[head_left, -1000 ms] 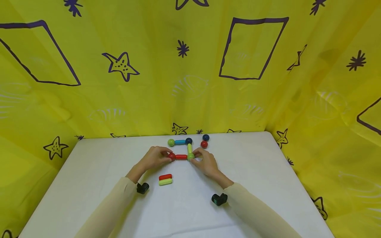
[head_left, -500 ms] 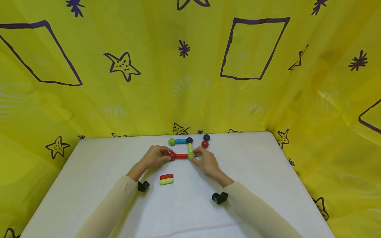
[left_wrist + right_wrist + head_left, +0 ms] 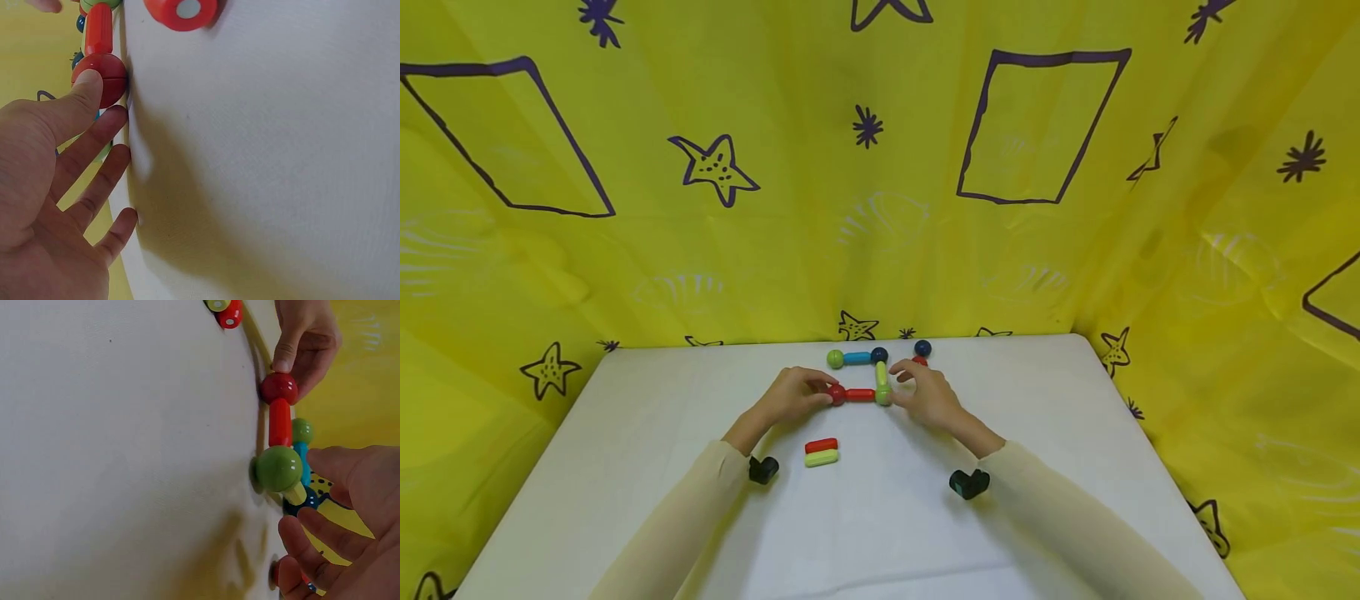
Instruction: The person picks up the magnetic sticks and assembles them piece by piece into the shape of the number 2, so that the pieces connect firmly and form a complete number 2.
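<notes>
Balls and rods joined end to end form a three-sided shape on the white table (image 3: 1060, 433). My left hand (image 3: 792, 394) pinches the red ball (image 3: 112, 70) at one end, thumb on its near side. A red rod (image 3: 280, 422) links that ball to a green ball (image 3: 278, 465). From there a yellow-green rod (image 3: 882, 373) leads back to a dark blue ball (image 3: 879, 355), then a light blue rod (image 3: 857, 358) and another green ball (image 3: 835, 359). My right hand (image 3: 934, 400) stands beside the near green ball, fingers spread and holding nothing.
A loose red rod (image 3: 821, 446) and a yellow-green rod (image 3: 822, 458) lie side by side nearer the person. Behind my right hand are a second dark blue ball (image 3: 922, 347) and a partly hidden red ball (image 3: 921, 361). A yellow patterned curtain (image 3: 790, 258) surrounds the table.
My right hand has let go of the near green ball and shifted slightly right, its fingers spreading. My left hand keeps its pinch on the red ball, and the joined shape stays put.
</notes>
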The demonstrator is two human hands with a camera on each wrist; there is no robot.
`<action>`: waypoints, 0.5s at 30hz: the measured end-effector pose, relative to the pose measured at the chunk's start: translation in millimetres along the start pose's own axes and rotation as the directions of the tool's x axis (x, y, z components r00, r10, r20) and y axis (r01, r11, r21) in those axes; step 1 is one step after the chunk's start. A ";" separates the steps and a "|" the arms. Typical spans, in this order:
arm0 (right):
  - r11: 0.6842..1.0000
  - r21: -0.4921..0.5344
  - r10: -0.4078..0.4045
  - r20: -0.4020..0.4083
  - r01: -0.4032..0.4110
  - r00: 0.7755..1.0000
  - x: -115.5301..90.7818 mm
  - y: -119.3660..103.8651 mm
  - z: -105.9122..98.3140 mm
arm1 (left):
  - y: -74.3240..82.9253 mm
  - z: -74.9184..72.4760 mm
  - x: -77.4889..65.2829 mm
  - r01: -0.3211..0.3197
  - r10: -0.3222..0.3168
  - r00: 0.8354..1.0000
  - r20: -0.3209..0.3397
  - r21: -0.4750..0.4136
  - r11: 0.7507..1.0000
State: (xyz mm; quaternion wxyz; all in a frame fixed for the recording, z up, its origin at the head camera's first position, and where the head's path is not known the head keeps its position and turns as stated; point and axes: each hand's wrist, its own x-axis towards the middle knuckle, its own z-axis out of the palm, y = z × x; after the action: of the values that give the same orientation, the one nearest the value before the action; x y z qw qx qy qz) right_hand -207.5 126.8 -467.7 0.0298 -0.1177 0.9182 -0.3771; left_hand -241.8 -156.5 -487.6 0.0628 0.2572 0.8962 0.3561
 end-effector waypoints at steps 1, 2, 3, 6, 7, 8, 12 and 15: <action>1.000 -0.011 -0.018 0.010 0.018 1.000 0.4 -1.5 -3.2 | 0.1 -0.1 0.0 -0.005 0.005 1.000 -0.001 0.001 1.000; 0.999 -0.020 -0.033 0.022 0.033 0.999 0.8 -3.3 -6.2 | -0.1 -0.3 0.1 -0.009 0.009 1.000 -0.003 0.001 1.000; 0.998 -0.032 -0.049 0.034 0.050 0.998 0.9 -4.8 -9.0 | -0.5 -0.3 0.0 -0.016 0.016 1.000 -0.005 0.005 1.000; 0.994 -0.051 -0.093 0.083 0.097 0.992 1.1 -8.9 -16.0 | -1.5 -0.1 0.5 -0.021 0.021 1.000 -0.006 0.005 1.000; 0.992 -0.053 -0.108 0.096 0.113 0.990 1.2 -9.9 -17.8 | -2.0 0.1 0.6 -0.018 0.018 1.000 -0.005 0.004 1.000; 0.990 -0.053 -0.121 0.110 0.127 0.987 1.2 -10.7 -19.4 | -2.5 0.3 0.8 -0.013 0.013 1.000 -0.002 0.003 1.000; 0.983 -0.037 -0.173 0.171 0.182 0.970 3.1 -12.1 -21.8 | -3.5 0.8 1.1 0.005 -0.005 1.000 0.006 0.001 1.000; 0.969 -0.002 -0.239 0.228 0.246 0.944 6.0 -13.1 -21.5 | -3.4 0.9 1.0 0.021 -0.021 1.000 0.006 -0.005 1.000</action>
State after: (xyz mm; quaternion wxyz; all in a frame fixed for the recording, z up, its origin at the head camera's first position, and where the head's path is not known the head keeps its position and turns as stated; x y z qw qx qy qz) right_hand -213.9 131.0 -443.0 0.0858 -0.2721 0.8931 -0.3479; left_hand -243.8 -157.5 -490.5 0.0699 0.2485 0.8978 0.3568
